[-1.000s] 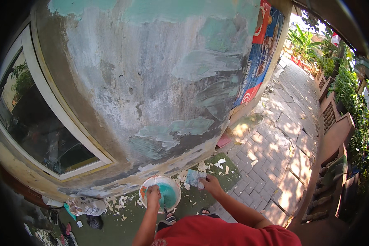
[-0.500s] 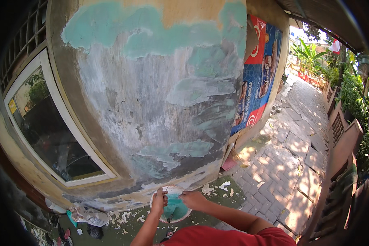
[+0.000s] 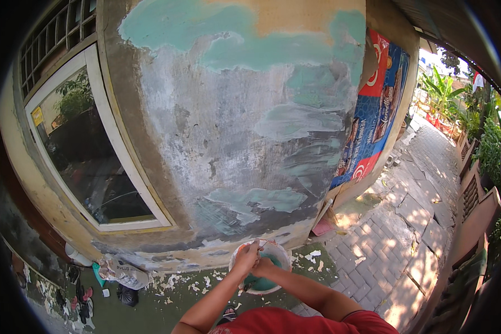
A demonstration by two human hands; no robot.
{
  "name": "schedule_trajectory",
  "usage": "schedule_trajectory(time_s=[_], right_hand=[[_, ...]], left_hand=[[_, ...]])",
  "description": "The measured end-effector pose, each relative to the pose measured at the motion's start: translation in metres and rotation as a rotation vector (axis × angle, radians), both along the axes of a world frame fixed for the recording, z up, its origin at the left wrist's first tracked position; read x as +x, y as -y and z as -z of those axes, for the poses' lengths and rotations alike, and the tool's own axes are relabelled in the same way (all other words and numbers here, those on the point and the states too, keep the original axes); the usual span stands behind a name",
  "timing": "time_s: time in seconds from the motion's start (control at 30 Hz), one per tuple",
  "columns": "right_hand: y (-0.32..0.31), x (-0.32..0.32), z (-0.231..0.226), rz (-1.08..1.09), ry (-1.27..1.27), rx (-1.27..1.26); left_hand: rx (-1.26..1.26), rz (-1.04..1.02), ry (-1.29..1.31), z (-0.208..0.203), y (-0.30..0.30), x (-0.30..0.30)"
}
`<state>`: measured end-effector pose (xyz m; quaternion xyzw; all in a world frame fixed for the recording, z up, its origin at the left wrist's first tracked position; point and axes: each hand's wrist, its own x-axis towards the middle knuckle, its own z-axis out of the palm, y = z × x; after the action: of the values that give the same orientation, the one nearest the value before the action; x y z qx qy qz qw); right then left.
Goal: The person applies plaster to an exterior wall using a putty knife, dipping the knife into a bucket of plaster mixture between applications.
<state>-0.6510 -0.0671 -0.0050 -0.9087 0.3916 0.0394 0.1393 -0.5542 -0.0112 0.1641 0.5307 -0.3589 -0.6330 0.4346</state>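
Note:
Both hands are together over a white bucket [image 3: 284, 259] with blue-green paint or putty inside. My left hand [image 3: 247, 258] is closed, its fingers bent above the rim. A small thin thing pokes out near its fingertips, too small to name. Right beside it and a little lower, my right hand [image 3: 264, 268] is curled over the bucket's opening. Its fingertips are partly hidden, so what it grips does not show. In front rises a wall [image 3: 189, 122], grey and scraped, with smeared blue-green patches across its top and lower right.
A white-framed window [image 3: 103, 139] is at left. Below it lie a filled sack [image 3: 129, 274], a black plastic bag [image 3: 127, 296] and several sandals [image 3: 83, 303]. Paint flakes litter the green floor. A pink dustpan [image 3: 322, 226] leans by the wall corner; a paved path [image 3: 395, 239] runs off right.
The view has shifted, so the wall and bucket sit farther right. My hands, apart on either side of the bucket's opening before, have come together over it.

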Motion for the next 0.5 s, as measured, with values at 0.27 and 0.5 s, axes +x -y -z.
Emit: schedule_trajectory(time_s=[0.27,0.5], right_hand=[[0.002,-0.001,0.007,-0.015,-0.034,-0.064],[-0.006,0.015,0.006,-0.007,-0.039,-0.050]], left_hand=[[0.005,-0.030,0.040,-0.002,-0.003,-0.014],[-0.006,-0.091,0.155,0.003,-0.007,-0.017]])
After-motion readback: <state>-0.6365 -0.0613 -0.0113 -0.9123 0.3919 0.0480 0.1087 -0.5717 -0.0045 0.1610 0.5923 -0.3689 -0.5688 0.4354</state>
